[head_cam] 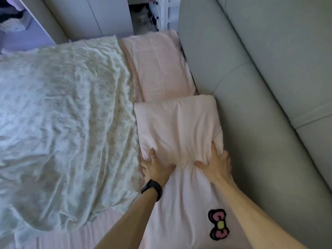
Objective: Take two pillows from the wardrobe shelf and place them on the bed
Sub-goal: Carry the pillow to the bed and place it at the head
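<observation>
Head view: fingers (153, 155) of the left hand (156, 168) and right hand (214, 166) clamp the near pillow (177, 126) at its front edge, thumbs bunching the pink cloth. It lies on the bed (181, 203), touching the headboard (251, 108), just beside the far pillow (158, 65), with the quilt (62, 105) alongside on the left.
</observation>
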`<state>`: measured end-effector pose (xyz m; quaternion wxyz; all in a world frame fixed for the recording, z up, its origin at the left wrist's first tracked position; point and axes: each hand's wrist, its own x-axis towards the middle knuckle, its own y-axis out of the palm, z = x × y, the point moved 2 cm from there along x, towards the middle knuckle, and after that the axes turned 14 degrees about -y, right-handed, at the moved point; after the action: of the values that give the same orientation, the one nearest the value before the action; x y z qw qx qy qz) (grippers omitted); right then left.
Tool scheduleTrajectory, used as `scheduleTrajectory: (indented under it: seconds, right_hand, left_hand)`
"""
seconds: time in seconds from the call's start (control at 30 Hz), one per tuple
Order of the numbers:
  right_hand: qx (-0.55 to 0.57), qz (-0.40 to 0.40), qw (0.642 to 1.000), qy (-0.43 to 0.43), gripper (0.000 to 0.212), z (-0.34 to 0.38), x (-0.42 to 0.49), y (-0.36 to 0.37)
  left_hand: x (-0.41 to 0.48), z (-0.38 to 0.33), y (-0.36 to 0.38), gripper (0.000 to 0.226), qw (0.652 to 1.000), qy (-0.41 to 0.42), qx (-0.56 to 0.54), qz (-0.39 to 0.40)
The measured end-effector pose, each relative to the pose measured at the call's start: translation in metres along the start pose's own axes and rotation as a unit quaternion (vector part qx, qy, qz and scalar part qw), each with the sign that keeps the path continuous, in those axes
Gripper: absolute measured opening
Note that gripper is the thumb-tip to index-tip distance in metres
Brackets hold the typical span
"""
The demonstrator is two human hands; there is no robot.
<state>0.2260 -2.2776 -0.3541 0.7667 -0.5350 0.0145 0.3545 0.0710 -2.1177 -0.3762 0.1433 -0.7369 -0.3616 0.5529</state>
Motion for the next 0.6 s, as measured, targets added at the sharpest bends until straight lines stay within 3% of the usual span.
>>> scheduleTrajectory:
  seconds: [0.3,0.6]
  right_hand:
    - [-0.014,0.062,0.998,-0.006,0.111,-0.062,0.067,0.041]
    - [0.004,0.085,0.996,0.004,0.122,-0.098,0.091,0.068]
  left_hand:
    - [0.057,0.001,0.075,0.116,0.998,-0.051,-0.019,0.008]
    - [0.073,0.016,0.091,0.122,0.996,-0.049,0.062,-0.028]
